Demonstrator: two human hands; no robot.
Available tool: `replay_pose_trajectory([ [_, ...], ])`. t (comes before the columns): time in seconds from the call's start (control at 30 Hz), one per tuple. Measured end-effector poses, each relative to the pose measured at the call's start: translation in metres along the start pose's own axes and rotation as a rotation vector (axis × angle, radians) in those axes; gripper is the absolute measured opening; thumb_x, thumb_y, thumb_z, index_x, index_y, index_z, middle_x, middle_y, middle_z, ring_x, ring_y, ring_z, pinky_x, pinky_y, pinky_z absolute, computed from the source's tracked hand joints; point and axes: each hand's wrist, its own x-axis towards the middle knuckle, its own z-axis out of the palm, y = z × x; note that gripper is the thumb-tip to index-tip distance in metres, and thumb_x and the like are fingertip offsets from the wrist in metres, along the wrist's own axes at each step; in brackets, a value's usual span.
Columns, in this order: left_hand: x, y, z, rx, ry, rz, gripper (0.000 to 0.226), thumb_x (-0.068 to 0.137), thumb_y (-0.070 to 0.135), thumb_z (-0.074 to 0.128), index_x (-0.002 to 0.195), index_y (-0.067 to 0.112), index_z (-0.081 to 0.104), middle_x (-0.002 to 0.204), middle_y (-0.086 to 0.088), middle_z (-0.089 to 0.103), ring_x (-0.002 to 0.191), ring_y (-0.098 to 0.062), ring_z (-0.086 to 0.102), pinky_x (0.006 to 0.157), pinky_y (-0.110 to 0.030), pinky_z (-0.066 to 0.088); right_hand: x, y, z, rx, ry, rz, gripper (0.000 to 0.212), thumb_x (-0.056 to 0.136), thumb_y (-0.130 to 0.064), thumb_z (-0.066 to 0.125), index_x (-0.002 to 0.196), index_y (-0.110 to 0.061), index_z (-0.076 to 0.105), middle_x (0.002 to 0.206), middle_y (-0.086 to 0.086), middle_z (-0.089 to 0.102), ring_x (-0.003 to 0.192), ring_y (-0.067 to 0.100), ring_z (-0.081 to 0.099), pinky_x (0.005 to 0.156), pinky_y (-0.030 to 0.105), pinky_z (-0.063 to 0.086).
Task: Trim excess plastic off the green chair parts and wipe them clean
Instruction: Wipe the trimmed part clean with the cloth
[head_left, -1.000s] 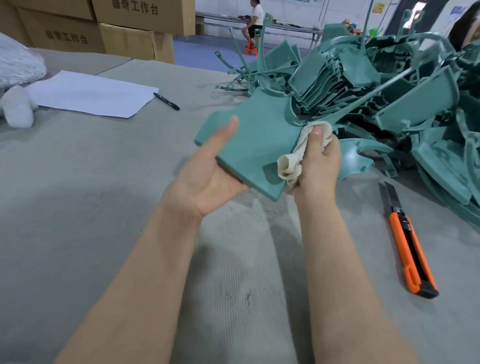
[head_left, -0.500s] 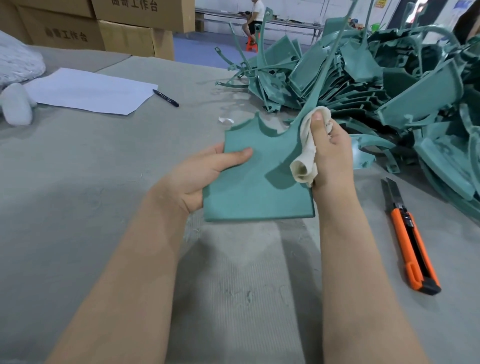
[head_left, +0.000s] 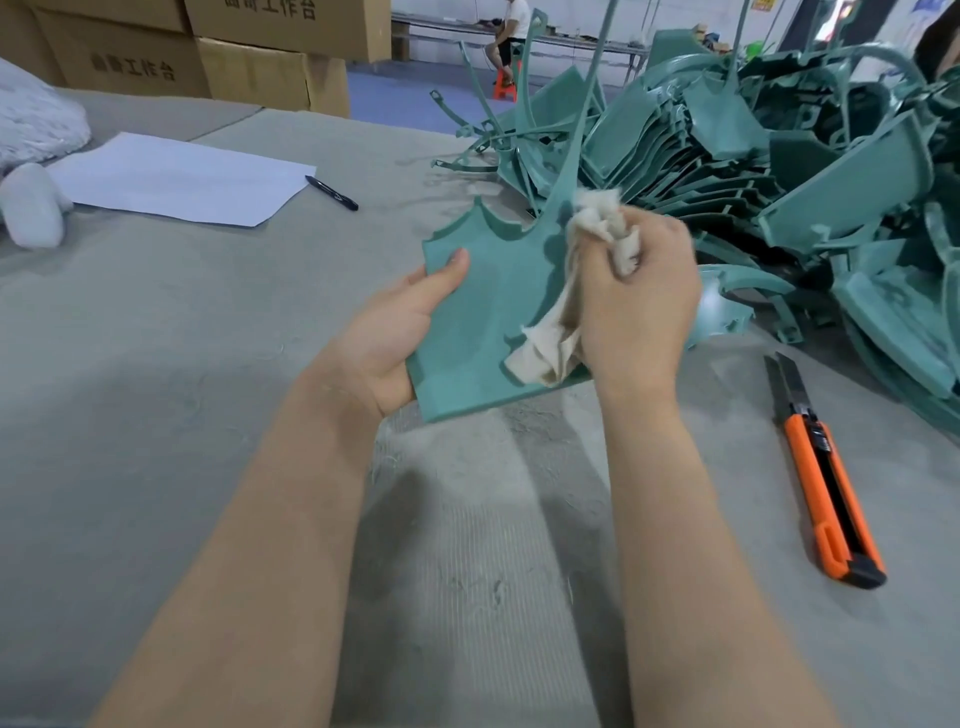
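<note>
Left hand (head_left: 400, 332) grips green part (head_left: 483, 322) — right hand (head_left: 636, 306), blurred, clutches rag (head_left: 571, 312).

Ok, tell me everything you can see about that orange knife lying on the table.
The utility knife has an orange, plastic-looking body with a black slider track and a black end cap. Its grey blade is extended and points away from the person, toward the pile of green parts. It lies flat on the grey, felt-like table, just short of that pile. No hand touches it.

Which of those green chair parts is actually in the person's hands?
The flat panel between left hand and right hand, cloth against it; the others lie piled behind.
</note>
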Motion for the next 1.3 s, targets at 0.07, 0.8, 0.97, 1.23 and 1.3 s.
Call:
replay_pose_trajectory([
  [0.07, 0.001, -0.001, 0.003, 0.015, 0.013, 0.046, 0.028, 0.099, 0.03, 0.046, 0.114, 0.014, 0.064, 0.096, -0.001, 0.074, 0.079, -0.014, 0.072, 0.064, -0.028, 0.059, -0.008, -0.004, 0.009, -0.189, -0.143, -0.072, 0.028, 0.094, -0.02, 0.059, 0.119, -0.011, 0.067, 0.126, -0.003, 0.057, 0.105, 0.003, 0.052, 0.089, 0.003, 0.029],
  [0.8, 0.011, -0.002, -0.003, 0.146, 0.233, 0.258, 0.041, 0.104, 0.039, 0.035, 0.078, 0.018, 0.06, 0.059, 0.011, 0.068, 0.059, 0.0, 0.066, 0.054, -0.013, 0.049, -0.06, -0.028, 0.048, -0.023, -0.465, -0.208, 0.04, 0.09, -0.006, 0.053, 0.129, -0.007, 0.06, 0.14, 0.007, 0.055, 0.134, 0.02, 0.045, 0.113, 0.026, 0.027],
  [0.97, 0.011, -0.005, 0.006, 0.239, 0.156, 0.31, 0.034, 0.105, 0.035, 0.031, 0.1, 0.025, 0.064, 0.081, 0.019, 0.073, 0.081, 0.007, 0.068, 0.062, -0.005, 0.048, -0.055, -0.022, 0.047, -0.15, -0.425, -0.18, 0.053, 0.098, -0.018, 0.039, 0.15, -0.028, 0.032, 0.159, -0.016, 0.022, 0.15, 0.017, -0.005, 0.118, 0.047, -0.007],
  [1.23, 0.014, -0.008, 0.005, 0.287, 0.112, 0.258, 0.037, 0.105, 0.039, 0.029, 0.103, 0.027, 0.064, 0.086, 0.015, 0.074, 0.086, 0.003, 0.069, 0.066, -0.009, 0.05, -0.046, -0.017, 0.041, -0.11, -0.497, -0.148, 0.052, 0.1, -0.019, 0.037, 0.151, -0.027, 0.031, 0.159, -0.019, 0.02, 0.149, 0.012, -0.01, 0.118, 0.05, -0.009],
  [1.3, 0.014, -0.008, 0.005, 0.297, 0.114, 0.248, 0.038, 0.105, 0.04, 0.029, 0.1, 0.027, 0.064, 0.086, 0.014, 0.075, 0.087, 0.001, 0.069, 0.067, -0.011, 0.052, -0.044, -0.018, 0.041, -0.091, -0.488, -0.132, 0.051, 0.099, -0.019, 0.04, 0.149, -0.027, 0.035, 0.157, -0.018, 0.025, 0.149, 0.012, -0.005, 0.119, 0.051, -0.005],
])
